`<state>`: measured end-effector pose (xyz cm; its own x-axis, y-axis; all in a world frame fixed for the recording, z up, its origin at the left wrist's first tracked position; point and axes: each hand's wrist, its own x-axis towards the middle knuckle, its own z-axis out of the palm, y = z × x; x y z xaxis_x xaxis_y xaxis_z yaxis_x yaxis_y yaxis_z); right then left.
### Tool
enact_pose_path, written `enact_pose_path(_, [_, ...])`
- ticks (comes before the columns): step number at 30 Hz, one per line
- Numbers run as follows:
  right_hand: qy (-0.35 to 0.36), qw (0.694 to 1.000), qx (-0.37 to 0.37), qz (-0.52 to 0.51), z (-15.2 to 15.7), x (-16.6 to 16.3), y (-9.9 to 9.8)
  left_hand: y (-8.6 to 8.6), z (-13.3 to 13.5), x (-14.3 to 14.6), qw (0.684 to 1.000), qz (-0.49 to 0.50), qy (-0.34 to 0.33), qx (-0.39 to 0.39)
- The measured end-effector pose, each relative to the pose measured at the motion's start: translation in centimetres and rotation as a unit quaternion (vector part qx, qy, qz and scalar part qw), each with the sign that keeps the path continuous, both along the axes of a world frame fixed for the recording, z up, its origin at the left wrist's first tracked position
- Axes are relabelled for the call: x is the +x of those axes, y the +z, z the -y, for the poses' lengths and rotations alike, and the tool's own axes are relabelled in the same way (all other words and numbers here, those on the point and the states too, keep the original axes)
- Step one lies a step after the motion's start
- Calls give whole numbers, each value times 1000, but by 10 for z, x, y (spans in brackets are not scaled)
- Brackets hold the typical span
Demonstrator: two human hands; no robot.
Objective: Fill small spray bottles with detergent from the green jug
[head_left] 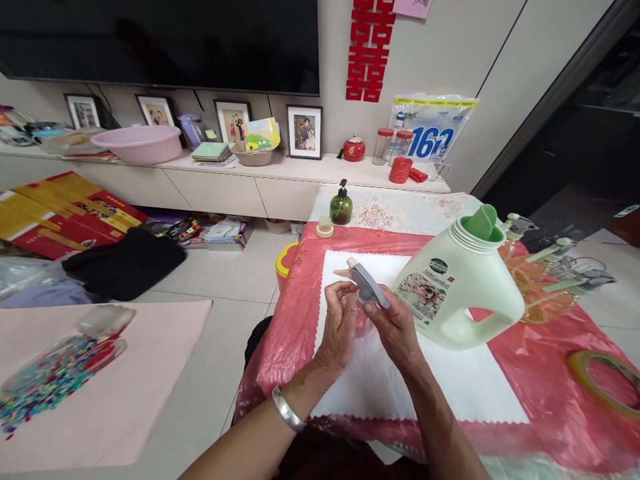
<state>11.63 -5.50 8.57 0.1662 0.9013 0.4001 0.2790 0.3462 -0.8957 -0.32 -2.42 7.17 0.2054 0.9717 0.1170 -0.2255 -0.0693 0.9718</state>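
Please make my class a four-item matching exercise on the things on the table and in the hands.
1. Pink spray bottle
2. Handled jug
3. Pump bottle
4. Roll of tape

A. Lying flat on the red plastic cover
B. Translucent green, black top
C. Held by left hand and right hand
D. Standing, green insert in its mouth

Pairs: 1-C, 2-D, 3-B, 4-A

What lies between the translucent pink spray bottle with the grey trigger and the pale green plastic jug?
In the head view, the person's right hand lies between the spray bottle and the jug.
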Motion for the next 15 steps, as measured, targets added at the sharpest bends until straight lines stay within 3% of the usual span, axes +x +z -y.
enact_pose_path(7, [-13,999,12,31,-1,3,-4,-5,4,-1,999,-9,-1,45])
enact_pose_path(11, [-30,998,16,62,1,2,4,-17,3,0,989,-35,18,145])
enact_pose_path(15, [-55,994,11,98,3,0,13,-24,2,-1,984,-46,22,169])
